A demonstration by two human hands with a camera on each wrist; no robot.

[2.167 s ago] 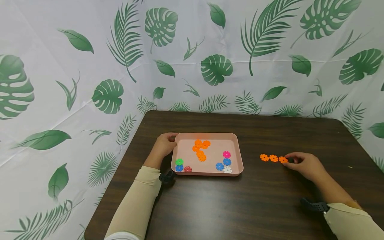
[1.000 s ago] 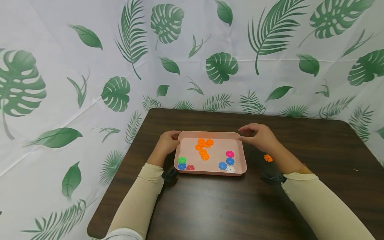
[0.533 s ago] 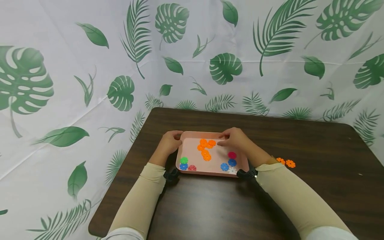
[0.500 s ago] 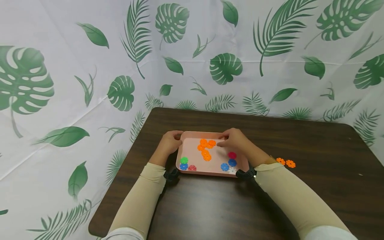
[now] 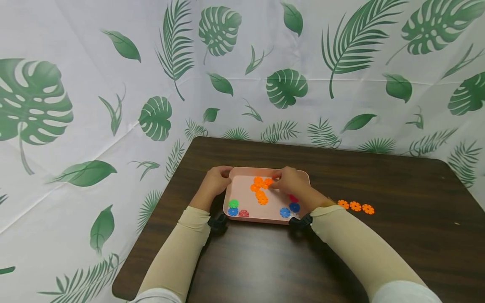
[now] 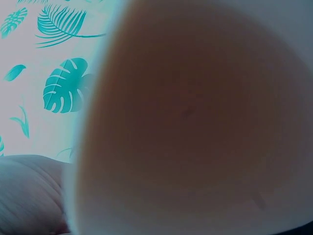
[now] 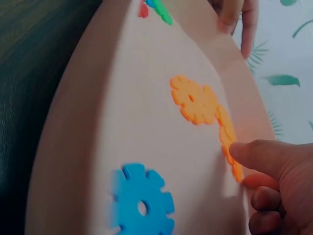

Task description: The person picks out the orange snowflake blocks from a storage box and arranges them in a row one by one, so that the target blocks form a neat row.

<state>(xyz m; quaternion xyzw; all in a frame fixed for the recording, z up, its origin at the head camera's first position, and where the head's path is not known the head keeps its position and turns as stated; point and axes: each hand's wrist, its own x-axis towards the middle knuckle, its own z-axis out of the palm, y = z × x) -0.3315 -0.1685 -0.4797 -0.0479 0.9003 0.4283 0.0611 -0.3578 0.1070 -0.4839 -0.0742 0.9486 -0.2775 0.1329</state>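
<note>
A pink rectangular tray (image 5: 242, 191) lies on the table with flower-shaped plastic discs in it. My left hand (image 5: 215, 183) grips the tray's left rim; its thumb and fingers also show at the top of the right wrist view. My right hand (image 5: 291, 183) reaches over the tray's right side to the cluster of orange discs (image 5: 261, 193). In the right wrist view, its thumb and forefinger pinch a tilted orange disc (image 7: 230, 142) near the far wall. The left wrist view is mostly blocked by a blurred, close surface.
Three orange discs (image 5: 355, 206) lie in a row on the dark table (image 5: 242, 261), right of the tray. A green disc (image 5: 233, 203), a blue one and a red one sit in its near left corner. Blue discs (image 5: 285, 212) and a partly hidden pink one lie near right.
My right hand has left the row of orange discs on the table, moved left over the tray and come to the orange cluster. My left hand stays at the rim.
</note>
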